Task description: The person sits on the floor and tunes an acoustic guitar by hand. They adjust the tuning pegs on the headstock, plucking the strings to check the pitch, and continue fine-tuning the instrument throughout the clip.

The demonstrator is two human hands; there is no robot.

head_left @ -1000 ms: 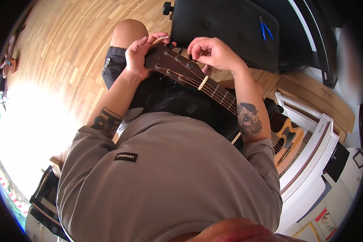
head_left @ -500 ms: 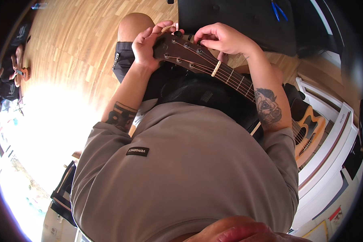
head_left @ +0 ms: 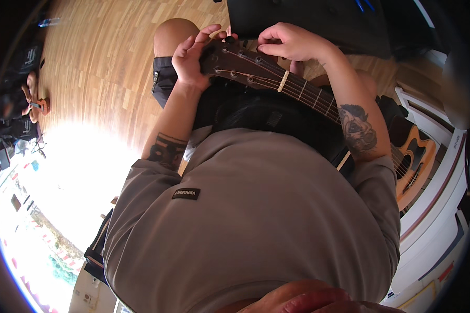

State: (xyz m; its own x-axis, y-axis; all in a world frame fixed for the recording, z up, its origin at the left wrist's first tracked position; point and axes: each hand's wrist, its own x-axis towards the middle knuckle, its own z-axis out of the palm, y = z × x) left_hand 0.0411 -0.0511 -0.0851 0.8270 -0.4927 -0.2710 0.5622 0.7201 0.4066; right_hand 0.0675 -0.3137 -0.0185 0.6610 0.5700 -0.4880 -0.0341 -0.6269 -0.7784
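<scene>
A guitar's dark brown headstock [head_left: 240,65] lies across my lap, with its fretted neck [head_left: 310,96] running off to the right under my right forearm. My left hand [head_left: 190,60] cups the end of the headstock, some fingers stretched past its far edge near a black tuning peg [head_left: 230,39]. At the headstock's far edge, my right hand [head_left: 292,44] pinches with thumb and forefinger at another tuning peg, which the fingers mostly hide. Strings run from the metal posts over a pale nut [head_left: 283,81].
A light wood guitar body [head_left: 415,161] shows beyond my right arm; I cannot tell whether it joins this neck. Ahead is a black padded surface [head_left: 308,26] bearing blue-handled pliers [head_left: 364,5]. White slatted furniture [head_left: 438,193] stands right. Another person holds a small orange instrument [head_left: 43,106] far left.
The whole scene has shifted slightly to the right in the view. My right fingers have turned a little at the headstock's far edge; my left hand keeps its place on the headstock.
</scene>
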